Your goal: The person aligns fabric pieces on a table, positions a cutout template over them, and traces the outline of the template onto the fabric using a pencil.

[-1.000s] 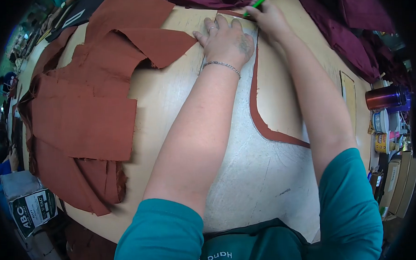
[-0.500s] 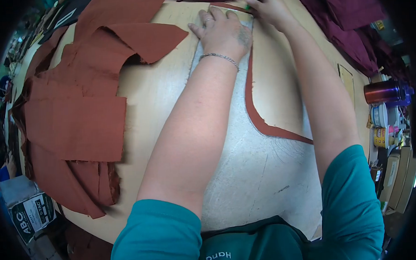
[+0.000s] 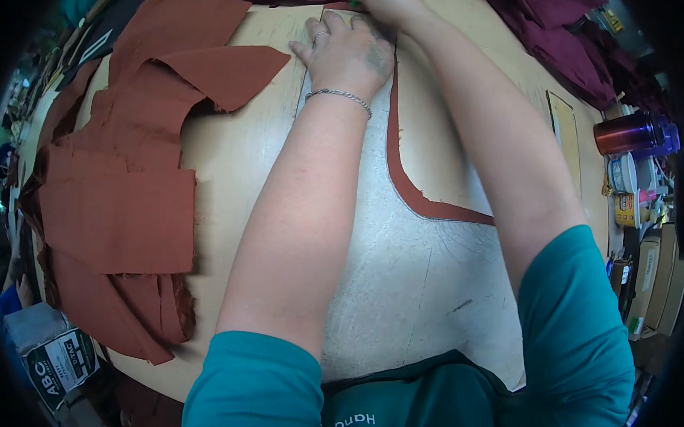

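Note:
My left hand [image 3: 349, 59] lies flat with fingers spread on the narrow upper end of a pale grey pattern template [image 3: 390, 287]. A strip of rust-brown fabric [image 3: 413, 198] shows along the template's curved right edge. At the top edge of that template, my right hand [image 3: 392, 10] is closed around a slim green pen-like tool [image 3: 356, 2]. Only a bit of the tool shows, and its tip is hidden. The fingertips of my right hand are just beyond those of my left.
Cut rust-brown fabric pieces [image 3: 120, 221] are heaped on the table's left side. Maroon cloth [image 3: 547, 33] lies at the upper right. A metallic tumbler [image 3: 625, 133], tubs and cardboard boxes [image 3: 653, 282] line the right edge. A labelled carton [image 3: 61, 366] stands at lower left.
My right hand has moved left along the template's top edge with the green pen-like tool. My left hand stays flat on the template. The whole view has shifted slightly.

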Demonstrator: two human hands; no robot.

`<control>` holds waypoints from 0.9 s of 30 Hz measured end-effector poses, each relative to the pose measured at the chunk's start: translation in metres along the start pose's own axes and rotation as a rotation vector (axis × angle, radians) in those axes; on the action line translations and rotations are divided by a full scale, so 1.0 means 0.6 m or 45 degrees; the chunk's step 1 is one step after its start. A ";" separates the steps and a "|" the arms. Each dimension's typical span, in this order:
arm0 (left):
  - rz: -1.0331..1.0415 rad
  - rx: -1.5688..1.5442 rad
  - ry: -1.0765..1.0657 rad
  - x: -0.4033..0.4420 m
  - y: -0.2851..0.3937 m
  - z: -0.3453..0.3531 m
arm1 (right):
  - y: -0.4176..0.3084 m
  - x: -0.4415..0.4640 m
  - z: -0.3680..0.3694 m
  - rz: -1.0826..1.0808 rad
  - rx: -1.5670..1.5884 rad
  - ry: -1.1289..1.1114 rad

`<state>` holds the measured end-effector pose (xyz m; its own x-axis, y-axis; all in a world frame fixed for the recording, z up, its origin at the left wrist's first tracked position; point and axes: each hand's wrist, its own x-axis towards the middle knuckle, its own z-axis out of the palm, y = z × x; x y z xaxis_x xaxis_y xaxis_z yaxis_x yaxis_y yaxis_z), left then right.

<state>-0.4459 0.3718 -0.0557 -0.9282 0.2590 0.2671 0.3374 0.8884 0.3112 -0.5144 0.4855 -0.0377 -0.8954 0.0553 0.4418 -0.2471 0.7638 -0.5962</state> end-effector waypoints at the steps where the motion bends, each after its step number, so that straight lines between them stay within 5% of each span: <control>1: -0.008 -0.001 -0.003 0.001 -0.002 -0.001 | -0.009 -0.001 0.006 0.013 0.062 0.019; 5: 0.020 0.013 -0.007 -0.001 -0.008 0.001 | 0.019 -0.030 -0.027 0.326 0.471 0.015; 7: 0.004 0.033 -0.009 -0.001 -0.005 0.001 | 0.014 -0.055 -0.112 0.471 -0.160 -0.204; 13: 0.034 -0.087 -0.014 -0.003 -0.001 -0.001 | 0.000 -0.161 -0.079 0.458 0.726 0.388; 15: 0.004 -0.050 -0.076 -0.002 0.000 -0.011 | -0.015 -0.184 -0.062 0.415 0.770 0.462; 19: -0.011 -0.213 -0.016 0.004 -0.004 -0.015 | -0.041 -0.244 -0.125 0.756 0.980 0.364; 21: -0.025 -0.408 0.082 0.005 -0.013 -0.027 | -0.032 -0.314 -0.198 0.748 0.706 0.241; 24: -0.005 -1.376 0.012 -0.004 -0.082 -0.030 | -0.045 -0.466 -0.316 0.800 0.715 0.587; 27: -0.077 -1.143 -0.050 -0.112 -0.128 -0.114 | -0.024 -0.637 -0.440 0.947 0.355 0.514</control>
<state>-0.3985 0.2603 -0.0350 -0.9474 0.2492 0.2008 0.2679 0.2747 0.9235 -0.0706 0.6235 -0.0211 -0.6744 0.7370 0.0460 0.2180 0.2583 -0.9411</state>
